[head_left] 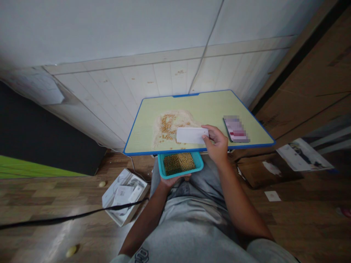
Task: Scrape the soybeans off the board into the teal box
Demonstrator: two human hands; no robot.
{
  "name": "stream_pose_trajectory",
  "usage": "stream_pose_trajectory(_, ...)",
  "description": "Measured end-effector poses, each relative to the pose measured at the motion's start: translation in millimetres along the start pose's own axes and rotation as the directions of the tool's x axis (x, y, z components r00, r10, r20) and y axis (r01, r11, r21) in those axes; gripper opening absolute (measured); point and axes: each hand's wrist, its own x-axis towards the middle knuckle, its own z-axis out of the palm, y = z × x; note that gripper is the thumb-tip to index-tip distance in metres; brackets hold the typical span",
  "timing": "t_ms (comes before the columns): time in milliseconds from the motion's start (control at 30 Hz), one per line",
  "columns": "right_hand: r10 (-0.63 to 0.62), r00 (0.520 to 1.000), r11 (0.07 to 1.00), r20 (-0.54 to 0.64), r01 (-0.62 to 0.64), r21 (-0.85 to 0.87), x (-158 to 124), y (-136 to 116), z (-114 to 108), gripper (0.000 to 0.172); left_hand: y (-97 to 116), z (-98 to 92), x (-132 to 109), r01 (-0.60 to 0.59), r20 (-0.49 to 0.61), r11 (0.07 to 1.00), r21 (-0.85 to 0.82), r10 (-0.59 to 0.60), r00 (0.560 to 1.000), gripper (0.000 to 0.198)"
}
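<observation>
Grasping one end of a flat white slab, the right hand has loose beans to its left on the worktop, with the slab's long axis running sideways towards them. The left hand holds a teal basin from beneath (its finger curl is mostly hidden), just below the front edge. Small, round, tan beans fill the smooth basin; pale, grainy powder fringes the scattered ones.
</observation>
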Motion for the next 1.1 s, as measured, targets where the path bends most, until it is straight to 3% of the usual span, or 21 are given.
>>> stream_pose_trajectory(400, 0.033, 0.999, 0.999, 0.027, -0.035, 0.041, -10, 2, -2, 0.033, 6, 2.0, -1, 0.057, 0.035, 0.998, -0.029, -0.056, 0.998, 0.144)
stream_pose_trajectory(967, 0.045, 0.999, 0.996, -0.006, -0.044, 0.076, -14, -3, 0, 0.032, 9, 2.2, -1, 0.028, -0.019, 1.000, 0.000, -0.028, 0.999, 0.117)
stream_pose_trajectory(1100, 0.049, 0.999, 0.995, 0.016, -0.050, 0.081, -15, -4, 1, 0.032, 10, 3.3, -1, 0.036, 0.001, 0.999, -0.024, -0.036, 0.999, 0.126)
